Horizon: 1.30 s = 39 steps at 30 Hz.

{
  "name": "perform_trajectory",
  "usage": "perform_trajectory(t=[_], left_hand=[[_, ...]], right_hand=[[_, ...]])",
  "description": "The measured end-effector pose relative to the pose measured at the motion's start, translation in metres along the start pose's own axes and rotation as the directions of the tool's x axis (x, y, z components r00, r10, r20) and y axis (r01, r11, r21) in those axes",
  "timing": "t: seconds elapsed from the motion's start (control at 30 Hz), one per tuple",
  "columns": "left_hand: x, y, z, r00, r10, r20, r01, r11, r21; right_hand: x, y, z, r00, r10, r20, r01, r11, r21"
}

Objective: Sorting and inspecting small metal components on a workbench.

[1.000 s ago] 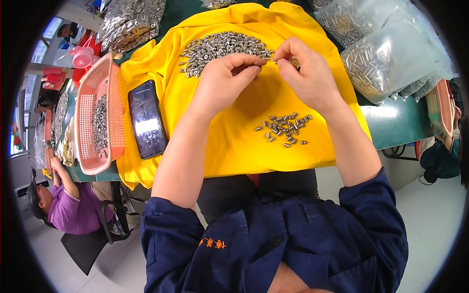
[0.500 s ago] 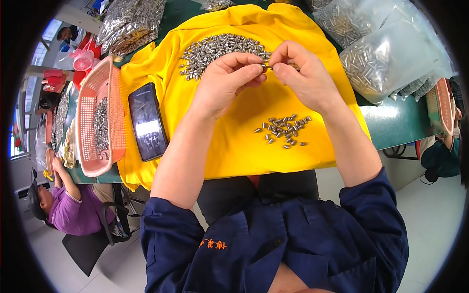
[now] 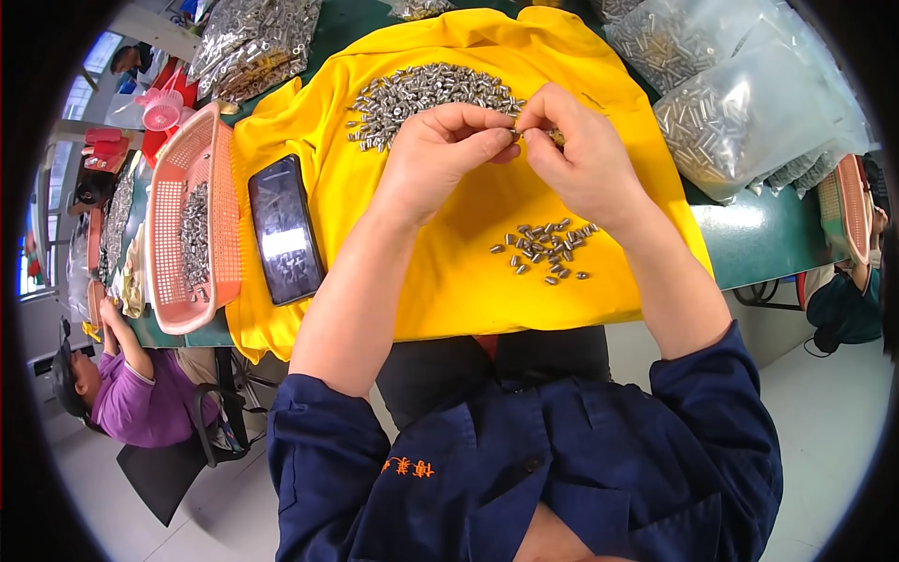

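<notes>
Above a yellow cloth (image 3: 449, 300) my two hands meet fingertip to fingertip. My left hand (image 3: 445, 157) pinches a small metal part (image 3: 515, 136) between thumb and forefinger. My right hand (image 3: 585, 155) is closed close beside it, its thumb and forefinger pressed together. Something brass-coloured (image 3: 558, 137) shows partly among the right fingers; its kind is hidden. Beyond the left hand lies a large heap of short silver metal cylinders (image 3: 412, 89). Nearer to me, below the right hand, a smaller group of similar pieces (image 3: 548, 248) is scattered on the cloth.
A black phone (image 3: 286, 229) lies left on the cloth, beside a pink plastic basket (image 3: 229, 225) holding metal parts. Clear bags of metal pieces (image 3: 707, 131) stand at the right, another bag (image 3: 257, 47) far left. A co-worker in purple (image 3: 150, 403) sits at the left.
Both hands stay nearly in place. The right fingertips have shifted slightly, and the left fingers have closed in a little around the small part.
</notes>
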<state>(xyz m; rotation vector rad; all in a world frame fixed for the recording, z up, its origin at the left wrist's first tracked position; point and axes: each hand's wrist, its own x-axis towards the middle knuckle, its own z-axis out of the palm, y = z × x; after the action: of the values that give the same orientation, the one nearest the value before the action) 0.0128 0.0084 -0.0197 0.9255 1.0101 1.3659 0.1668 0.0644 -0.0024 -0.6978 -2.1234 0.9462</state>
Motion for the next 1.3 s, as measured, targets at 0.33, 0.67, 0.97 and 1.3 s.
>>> perform_trajectory(t=[0.33,0.67,0.97,1.3], left_hand=[[-0.009,0.004,0.008,0.991,-0.061,0.12,-0.026,0.788,0.615],[0.019,0.008,0.001,0.96,0.237,0.152,-0.225,0.323,0.919],[0.034,0.007,0.007,0.972,0.104,0.212,-0.21,-0.024,0.977],[0.014,0.018,0.014,0.999,0.025,-0.039,0.019,0.535,0.845]], right_hand=[[0.006,0.011,-0.015,0.986,0.059,-0.154,-0.045,0.995,0.092],[0.006,0.008,-0.015,0.986,0.091,-0.137,-0.07,0.987,0.147],[0.007,0.006,-0.017,0.985,0.095,-0.146,-0.083,0.993,0.088],[0.008,0.009,-0.016,0.992,0.085,-0.09,-0.075,0.991,0.107]])
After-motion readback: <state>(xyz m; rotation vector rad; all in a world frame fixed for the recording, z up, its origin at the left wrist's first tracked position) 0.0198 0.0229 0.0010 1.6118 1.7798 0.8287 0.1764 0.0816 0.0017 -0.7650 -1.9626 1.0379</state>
